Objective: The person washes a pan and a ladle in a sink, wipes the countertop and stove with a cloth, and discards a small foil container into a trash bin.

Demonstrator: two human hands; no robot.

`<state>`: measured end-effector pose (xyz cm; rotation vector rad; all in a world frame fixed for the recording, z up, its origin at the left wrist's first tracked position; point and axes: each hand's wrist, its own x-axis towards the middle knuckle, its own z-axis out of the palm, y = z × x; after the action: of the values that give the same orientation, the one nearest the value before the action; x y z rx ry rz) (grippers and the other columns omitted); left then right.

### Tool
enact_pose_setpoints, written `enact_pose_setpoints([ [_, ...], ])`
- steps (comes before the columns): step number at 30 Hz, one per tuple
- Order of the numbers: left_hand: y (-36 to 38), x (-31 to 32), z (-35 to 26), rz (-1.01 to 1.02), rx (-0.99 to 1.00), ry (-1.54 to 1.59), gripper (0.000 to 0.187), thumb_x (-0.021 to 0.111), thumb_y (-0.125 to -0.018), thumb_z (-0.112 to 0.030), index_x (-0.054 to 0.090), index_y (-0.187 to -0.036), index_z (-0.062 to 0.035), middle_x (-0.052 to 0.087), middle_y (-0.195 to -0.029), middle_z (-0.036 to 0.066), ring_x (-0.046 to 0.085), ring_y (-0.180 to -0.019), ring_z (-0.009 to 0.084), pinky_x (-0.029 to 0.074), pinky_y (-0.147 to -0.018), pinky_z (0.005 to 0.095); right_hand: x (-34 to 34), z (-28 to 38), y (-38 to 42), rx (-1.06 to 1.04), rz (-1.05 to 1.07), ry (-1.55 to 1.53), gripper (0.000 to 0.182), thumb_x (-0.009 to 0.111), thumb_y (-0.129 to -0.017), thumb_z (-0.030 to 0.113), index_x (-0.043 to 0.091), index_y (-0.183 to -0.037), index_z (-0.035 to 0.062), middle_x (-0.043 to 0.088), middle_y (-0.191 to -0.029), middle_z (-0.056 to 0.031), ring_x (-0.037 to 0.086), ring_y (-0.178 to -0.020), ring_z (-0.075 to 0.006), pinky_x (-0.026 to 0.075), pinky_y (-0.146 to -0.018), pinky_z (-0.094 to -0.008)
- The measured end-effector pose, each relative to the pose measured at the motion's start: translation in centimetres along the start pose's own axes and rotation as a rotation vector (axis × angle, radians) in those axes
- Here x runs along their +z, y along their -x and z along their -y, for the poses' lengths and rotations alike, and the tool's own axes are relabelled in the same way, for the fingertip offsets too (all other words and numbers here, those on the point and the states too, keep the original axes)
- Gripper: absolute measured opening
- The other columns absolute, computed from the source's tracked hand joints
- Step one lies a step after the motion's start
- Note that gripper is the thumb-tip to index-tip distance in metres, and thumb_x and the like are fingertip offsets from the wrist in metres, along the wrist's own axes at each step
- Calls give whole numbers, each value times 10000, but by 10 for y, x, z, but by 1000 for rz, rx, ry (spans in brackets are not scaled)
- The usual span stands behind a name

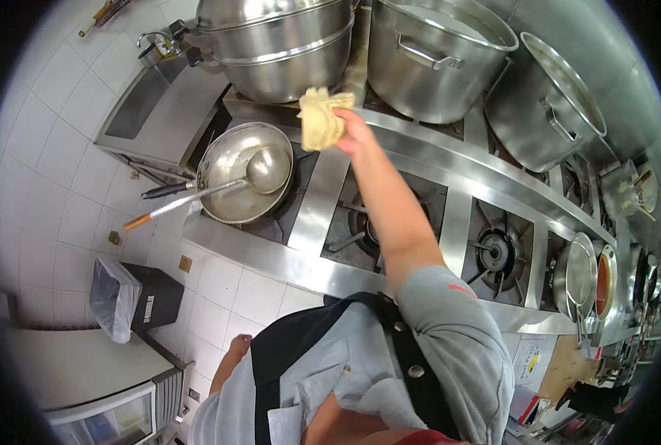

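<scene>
My right hand [354, 132] is closed on a crumpled yellow cloth [321, 119], held over the back of the stove near the base of a large stacked steel pot [282, 55]. Below and left of the cloth, a wok [230, 204] sits on a burner, with a steel ladle [268, 169] lying in it. The ladle's wooden-ended handle sticks out to the left. Down beside my body, my left hand [240, 344] shows only in small part, and its fingers cannot be made out.
Two tall steel pots [438, 67] [538, 111] stand along the back. Bare burners [495, 248] lie right of the wok. Farther right are pans [580, 274] and a pan of red sauce [603, 285]. A lined black bin [156, 297] stands on the floor; another person [597, 400] is at lower right.
</scene>
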<state>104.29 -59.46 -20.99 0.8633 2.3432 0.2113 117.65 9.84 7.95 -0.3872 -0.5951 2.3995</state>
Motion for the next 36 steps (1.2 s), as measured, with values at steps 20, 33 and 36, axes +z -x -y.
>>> enact_pose_setpoints([
  [20,5,31,-128,323,225,-58,327,648,-825,-295,632,-993,-15,670,-926,103,619,-832,199,480,-764,305,-178,14,377,-312,-700,2426,684,522,-816,410,345,-1381,70,348,-1417,-187,263,-1336,-379,240,-1068,-491],
  [33,48,36,-183,429,71,106,323,637,-836,-292,627,-998,-12,668,-912,99,616,-817,194,481,-757,305,-158,-41,589,-172,-214,2326,825,616,-755,441,248,-1439,163,212,-1484,-156,92,-1388,-383,106,-1107,-509],
  [36,64,37,-192,425,68,144,322,634,-839,-291,625,-999,-12,667,-908,99,615,-814,193,482,-755,305,-146,-42,538,-146,-244,2329,796,570,-785,486,234,-1447,200,175,-1502,-142,75,-1392,-376,68,-1111,-511],
])
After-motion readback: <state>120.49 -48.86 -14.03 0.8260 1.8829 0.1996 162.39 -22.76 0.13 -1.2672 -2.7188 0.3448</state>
